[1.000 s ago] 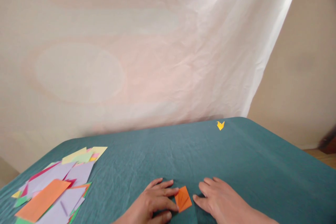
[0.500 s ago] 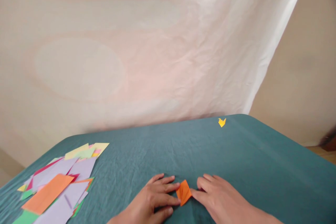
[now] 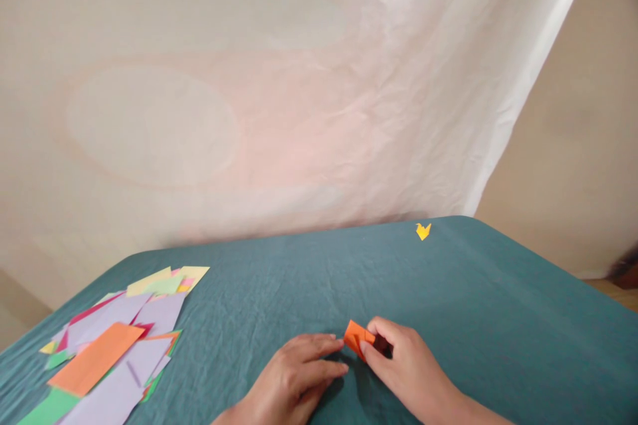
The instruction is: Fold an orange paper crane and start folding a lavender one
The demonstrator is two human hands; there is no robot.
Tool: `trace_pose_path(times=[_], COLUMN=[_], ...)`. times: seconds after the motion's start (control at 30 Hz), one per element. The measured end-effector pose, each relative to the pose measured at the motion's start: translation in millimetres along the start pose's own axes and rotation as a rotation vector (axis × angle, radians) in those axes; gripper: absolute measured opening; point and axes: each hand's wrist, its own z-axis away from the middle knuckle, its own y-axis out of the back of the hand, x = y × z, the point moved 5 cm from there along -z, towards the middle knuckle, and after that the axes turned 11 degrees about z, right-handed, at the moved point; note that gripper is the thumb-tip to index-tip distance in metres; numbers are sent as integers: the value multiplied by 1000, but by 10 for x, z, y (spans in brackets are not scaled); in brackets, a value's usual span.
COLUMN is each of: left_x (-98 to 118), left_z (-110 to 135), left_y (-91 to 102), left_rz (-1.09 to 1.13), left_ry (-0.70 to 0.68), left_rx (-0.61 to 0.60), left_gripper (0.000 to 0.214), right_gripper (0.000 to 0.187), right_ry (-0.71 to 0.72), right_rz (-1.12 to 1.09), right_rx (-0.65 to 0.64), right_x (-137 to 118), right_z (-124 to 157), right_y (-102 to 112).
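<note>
Clock centred on folded orange paper (image 3: 353, 337), low and right of mid-view. Right hand (image 3: 409, 360) at 4 o'clock: gripping it, thumb against fingers at its right side. Paper tilted, shadow under it; can't tell if its low corner touches the cloth. Left hand (image 3: 299, 368) at 8: palm down, fingers loosely extended, nothing held, thumb hidden. Its fingertips are right by the paper's left corner, contact unclear.

Paper pile (image 3: 112, 312) at 9, well apart: mixed overlapping sheets, lavender, yellow, green, red, with an orange sheet (image 3: 97, 357) on top. Bulkiest thing on the table; left hand lies between it and the paper. Yellow paper bird (image 3: 423, 232) at 1, near far edge, small.

Teal tablecloth (image 3: 279, 285) stretches from hands to far edge at 12, also between pile and bird; light wrinkles only. Table's right edge slopes down towards 3. Hanging sheet (image 3: 299, 113) rises behind far edge, 10 to 1. Wall (image 3: 573, 113) at 2.
</note>
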Motion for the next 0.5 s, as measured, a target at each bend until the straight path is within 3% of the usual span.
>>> trace_pose_path(times=[0.13, 0.27, 0.4, 0.5], left_x=[-76, -124, -243, -248], left_z=[36, 64, 76, 34], left_y=[15, -15, -39, -92], left_rz=[12, 58, 163, 228], left_ry=[19, 35, 230, 326], left_rx=[27, 57, 256, 293], left_gripper=[33, 36, 57, 68], right_gripper=[8, 9, 13, 14], right_ry=[-41, 24, 125, 193], right_rz=[-120, -200, -197, -173], right_rx=[-3, 5, -19, -36], right_x=[91, 59, -62, -141], right_z=[-31, -43, -12, 20], right_y=[-1, 12, 24, -2])
